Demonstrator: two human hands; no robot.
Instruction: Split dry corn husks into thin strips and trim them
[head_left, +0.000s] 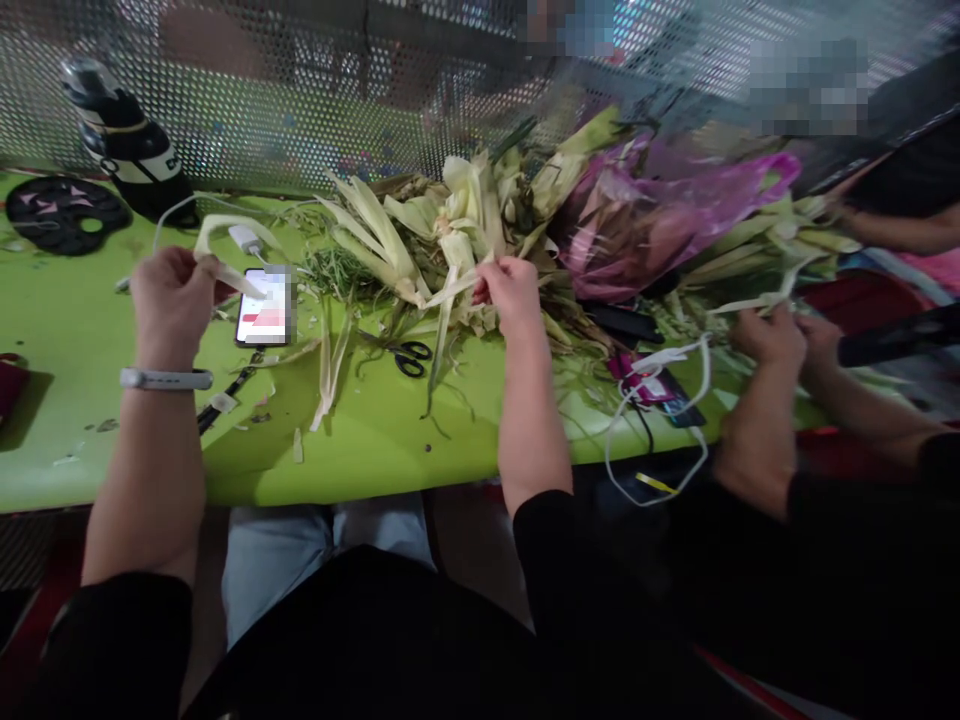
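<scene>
My left hand [171, 300] is closed on a pale strip of corn husk [232, 232] that curls up and over it, above the green table [90, 330]. My right hand [512, 290] pinches another husk strip [448, 290] at the edge of a big pile of corn husks [450, 215]. A wristband sits on my left wrist. A phone [264, 308] lies on the table between my hands, and black-handled scissors [409, 356] lie just below the pile.
A co-worker's hands [772, 335] at the right work on husks beside a purple plastic bag [660, 210]. White cables and a second phone [660, 385] lie near the table's front edge. A black bottle [124, 135] and a dark disc [64, 210] stand at the back left, before a perforated metal wall.
</scene>
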